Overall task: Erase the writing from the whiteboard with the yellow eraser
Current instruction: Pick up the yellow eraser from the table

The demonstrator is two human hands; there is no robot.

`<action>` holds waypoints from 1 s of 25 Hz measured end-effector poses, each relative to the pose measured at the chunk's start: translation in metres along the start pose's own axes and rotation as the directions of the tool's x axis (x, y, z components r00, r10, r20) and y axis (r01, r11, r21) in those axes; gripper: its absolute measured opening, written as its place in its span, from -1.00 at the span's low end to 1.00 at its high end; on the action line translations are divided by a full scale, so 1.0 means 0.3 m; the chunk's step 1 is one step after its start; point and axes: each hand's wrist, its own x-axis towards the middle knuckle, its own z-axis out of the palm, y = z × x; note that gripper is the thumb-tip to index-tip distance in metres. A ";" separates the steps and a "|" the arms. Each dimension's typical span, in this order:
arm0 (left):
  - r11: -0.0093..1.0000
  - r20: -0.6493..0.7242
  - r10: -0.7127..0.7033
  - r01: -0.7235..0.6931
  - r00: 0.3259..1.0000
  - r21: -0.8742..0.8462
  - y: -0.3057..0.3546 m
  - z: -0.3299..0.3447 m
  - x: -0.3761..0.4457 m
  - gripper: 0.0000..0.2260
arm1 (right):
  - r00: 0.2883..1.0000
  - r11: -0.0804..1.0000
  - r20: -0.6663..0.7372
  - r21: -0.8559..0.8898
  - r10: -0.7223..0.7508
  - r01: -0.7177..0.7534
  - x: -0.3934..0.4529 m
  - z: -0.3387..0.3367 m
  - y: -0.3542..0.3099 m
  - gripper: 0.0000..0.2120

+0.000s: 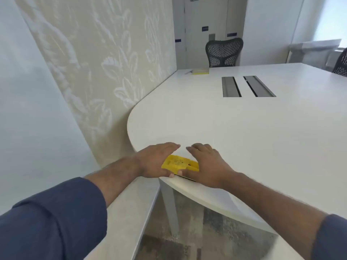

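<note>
Yellow eraser point(179, 164) lies flat on the white tabletop point(244, 132), at the rounded near edge, just above the table leg point(170, 205). Left hand point(156, 162) sits on the eraser's left side: fingers straight and together, reaching past the eraser's far edge, thumb tip at its near edge; grip not closed round it, hand flat. Right hand point(206, 166) lies on the eraser's right end, fingers loosely extended on the tabletop beyond it, thumb tip at the near edge beside the left thumb; whether it presses or merely rests, cannot tell. Both forearms bare, dark blue sleeves point(56, 218) pushed up. A thin dark strip shows under the eraser's near-right edge, prob. its felt pad. Far beyond the eraser, w/ ref. to it: two grey cable hatches point(247, 86) set in the tabletop, up and to the right; a yellow-edged pad or block point(201, 71) at the far edge, detail too small to tell; a black mesh chair point(224, 52) behind that, before a pale door point(206, 25). Left of the eraser, a cream panel w/ leaf pattern point(97, 59) stands against the tabletop edge. Below the eraser, mottled carpet point(187, 241).
</note>
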 end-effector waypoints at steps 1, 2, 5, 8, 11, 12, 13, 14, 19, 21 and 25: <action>1.000 0.016 -0.001 0.001 1.000 -0.010 -0.007 0.006 0.016 -0.16 | 1.000 1.000 0.013 0.014 -0.011 0.011 0.009 0.008 -0.004 -0.15; 1.000 0.040 -0.002 0.002 0.999 -0.016 -0.016 0.008 0.026 -0.20 | 0.999 1.000 0.031 0.014 -0.021 0.020 0.017 0.015 -0.006 -0.17; 0.998 0.087 -0.032 0.037 0.996 -0.059 -0.048 0.029 0.043 -0.29 | 0.996 1.000 0.083 -0.025 -0.012 0.014 0.035 0.048 -0.007 -0.34; 0.994 0.066 -0.020 0.026 0.998 -0.102 -0.053 0.033 0.037 -0.38 | 0.994 1.000 0.109 -0.005 -0.013 0.013 0.050 0.059 -0.001 -0.53; 0.995 0.020 -0.023 0.025 1.000 -0.099 -0.059 0.024 0.028 -0.52 | 0.994 0.999 0.096 0.012 -0.052 0.051 0.070 0.059 -0.004 -0.55; 0.994 0.008 -0.032 0.033 0.999 -0.101 -0.062 0.015 0.021 -0.54 | 0.995 0.998 0.084 0.009 -0.062 0.062 0.080 0.052 -0.012 -0.54; 0.994 -0.014 -0.041 0.040 0.999 -0.101 -0.066 0.006 0.013 -0.56 | 0.995 0.997 0.068 0.004 -0.075 0.074 0.091 0.047 -0.019 -0.54; 0.994 -0.038 -0.058 0.054 0.998 -0.091 -0.071 -0.010 0.000 -0.57 | 0.994 0.996 0.055 -0.003 -0.091 0.091 0.104 0.039 -0.031 -0.54; 0.989 -0.181 -0.151 0.150 0.972 -0.016 -0.095 -0.129 -0.079 -0.58 | 0.979 0.980 -0.056 -0.043 -0.197 0.195 0.190 -0.024 -0.125 -0.48; 0.982 -0.245 -0.183 0.189 0.952 0.001 -0.108 -0.190 -0.123 -0.57 | 0.963 0.968 -0.110 -0.067 -0.247 0.240 0.234 -0.063 -0.176 -0.46; 0.957 -0.387 -0.223 0.276 0.895 0.086 -0.144 -0.317 -0.241 -0.45 | 0.909 0.933 -0.211 -0.110 -0.360 0.343 0.311 -0.135 -0.300 -0.47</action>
